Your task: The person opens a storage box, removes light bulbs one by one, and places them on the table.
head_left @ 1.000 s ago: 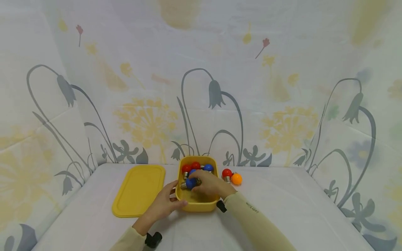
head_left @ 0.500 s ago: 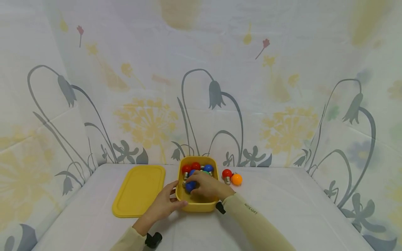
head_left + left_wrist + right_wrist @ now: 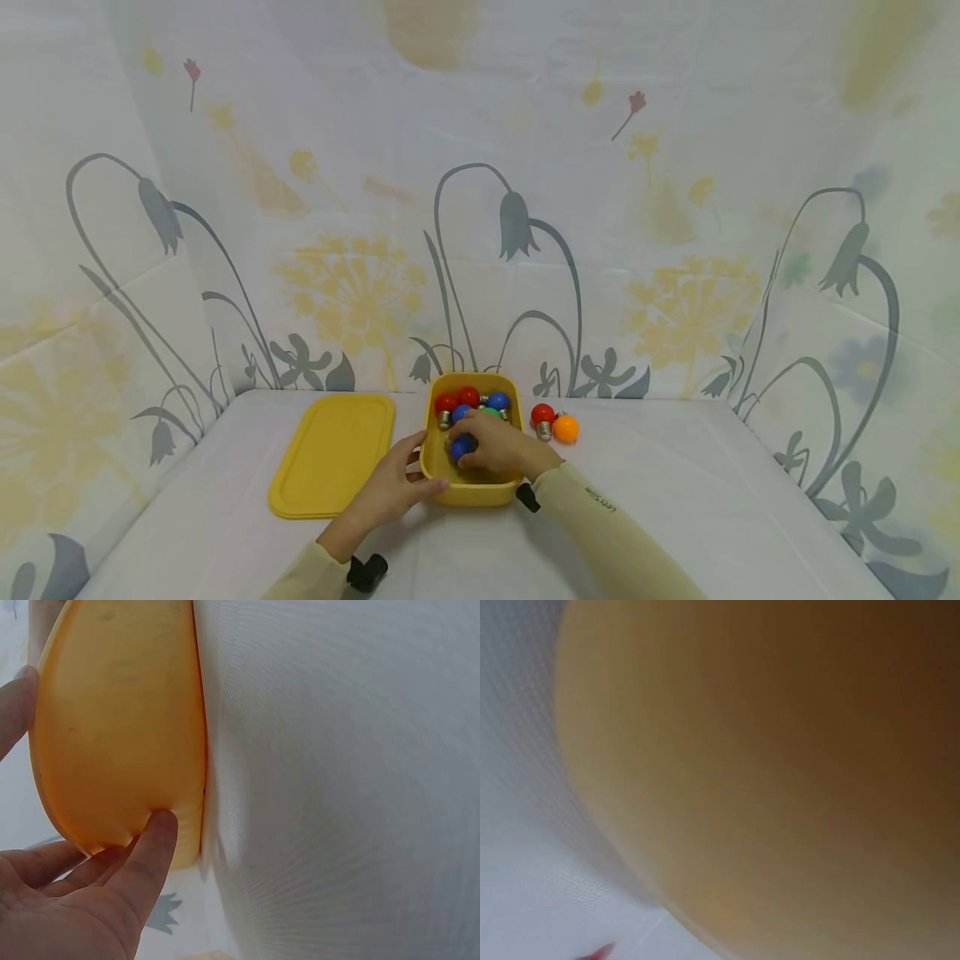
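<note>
A yellow plastic box [image 3: 476, 497] stands on the white table. My left hand [image 3: 390, 486] holds its near left corner, thumb at the front rim and fingers against the left side. The left wrist view shows that hand [image 3: 90, 907] with its fingertips on the box wall [image 3: 120, 735]. Down inside the box my right hand [image 3: 498, 442] grips a blue light bulb [image 3: 461, 451], its base hidden by the fingers. Towards the back lie red bulbs [image 3: 446, 404], blue bulbs [image 3: 498, 402] and a green bulb [image 3: 492, 412]. The box wall [image 3: 742, 787] fills most of the right wrist view.
Left of the box lies a flat yellow lid [image 3: 333, 456]. To the right, a red bulb [image 3: 542, 414] and an orange bulb [image 3: 566, 429] lie side by side on the table. A flower-patterned cloth [image 3: 615, 192] rises behind the table.
In my right hand the blue bulb has turned and come lower in the box; its metal base, which pointed left, is now hidden. The left hand and the box have stayed put.
</note>
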